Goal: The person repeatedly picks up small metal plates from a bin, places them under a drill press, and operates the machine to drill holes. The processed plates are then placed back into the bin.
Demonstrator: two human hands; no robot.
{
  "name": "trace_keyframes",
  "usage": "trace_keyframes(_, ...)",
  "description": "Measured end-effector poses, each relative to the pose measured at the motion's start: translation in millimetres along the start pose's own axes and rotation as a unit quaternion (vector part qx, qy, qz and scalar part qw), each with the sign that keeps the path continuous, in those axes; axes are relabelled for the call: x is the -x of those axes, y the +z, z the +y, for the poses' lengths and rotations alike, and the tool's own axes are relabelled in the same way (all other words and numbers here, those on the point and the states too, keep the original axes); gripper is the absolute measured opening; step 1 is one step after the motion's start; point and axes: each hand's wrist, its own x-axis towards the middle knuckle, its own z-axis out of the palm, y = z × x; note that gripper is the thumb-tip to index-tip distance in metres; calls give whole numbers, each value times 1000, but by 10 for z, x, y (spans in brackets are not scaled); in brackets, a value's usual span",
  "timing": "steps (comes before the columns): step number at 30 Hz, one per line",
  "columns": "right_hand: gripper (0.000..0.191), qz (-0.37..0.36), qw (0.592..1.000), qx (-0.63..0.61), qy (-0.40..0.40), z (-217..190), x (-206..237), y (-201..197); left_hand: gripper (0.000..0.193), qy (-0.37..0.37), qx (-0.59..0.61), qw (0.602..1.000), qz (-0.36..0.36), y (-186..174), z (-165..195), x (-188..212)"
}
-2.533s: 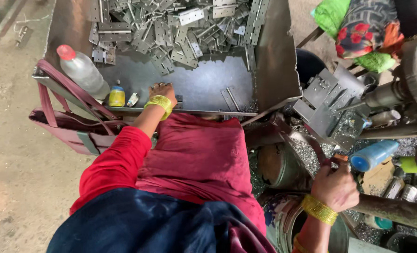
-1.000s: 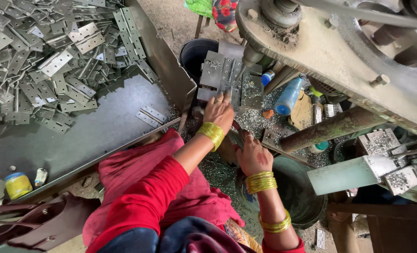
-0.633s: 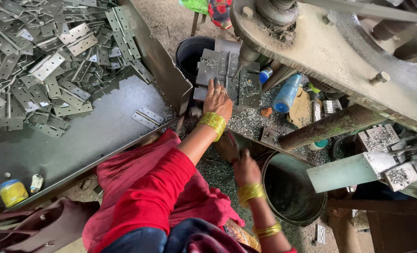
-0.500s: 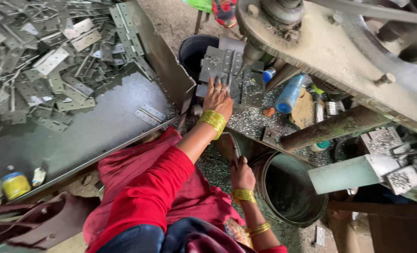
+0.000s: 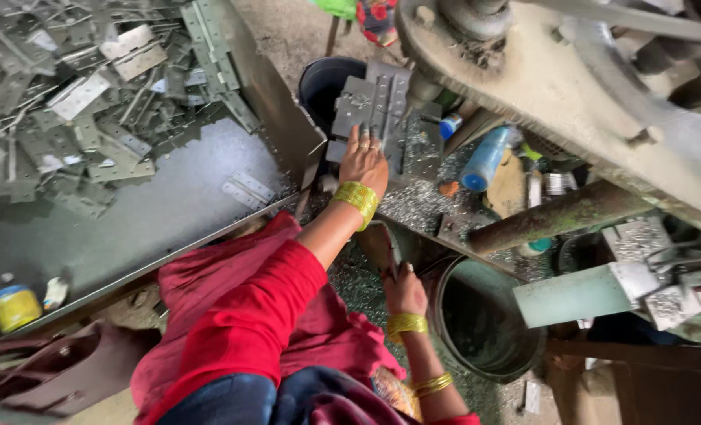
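Note:
My left hand (image 5: pixel 364 160), with a yellow bangle at the wrist, reaches forward from a red sleeve. Its fingers lie flat on a stack of grey metal plates (image 5: pixel 376 101) propped against a black bucket (image 5: pixel 324 81). My right hand (image 5: pixel 404 288), also in yellow bangles, is low by my lap at the rim of a dark green bucket (image 5: pixel 484 319). Its fingers curl by a dark flat piece (image 5: pixel 382 245); whether they grip it is unclear.
A large metal tray (image 5: pixel 162 212) on the left holds a heap of grey hinge-like plates (image 5: pixel 67 102). A heavy machine arm (image 5: pixel 571 86) overhangs the right. A blue bottle (image 5: pixel 484 157), a small yellow tin (image 5: pixel 14 307) and metal shavings lie around.
My view swung from the tray to the machine side. My left hand moved from the tray edge onto the stack of plates. My right hand dropped toward my lap beside the green bucket.

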Motion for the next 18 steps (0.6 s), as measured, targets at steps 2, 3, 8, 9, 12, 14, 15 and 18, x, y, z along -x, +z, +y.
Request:
trace_keyframes(2,45,-19,998,-65,-19,6,-66,-90,44,28,36,997,-67,-135,-66,38)
trace_keyframes(3,46,-7,998,-46,-31,-6,-167,-197,43,37,34,994,-98,-216,-74,-37)
trace_keyframes(8,50,-11,998,-17,-55,-28,-315,-456,45,46,40,985,-161,-317,-102,-227)
trace_keyframes(9,48,-9,999,-15,-45,-17,-261,-388,44,33,30,990,-136,-276,-87,-228)
trace_keyframes(12,43,4,999,-20,-25,28,-26,-48,45,12,7,998,-64,-128,-60,-156)
trace_keyframes(14,39,13,999,-31,-30,54,26,65,50,15,2,1000,-19,-70,-70,-89)
trace_keyframes(15,40,-8,999,-44,-24,54,4,68,48,7,17,999,-48,-63,-81,-77)
trace_keyframes(18,44,-14,998,-51,-32,48,-196,-177,44,9,53,993,-102,-115,-90,-136)
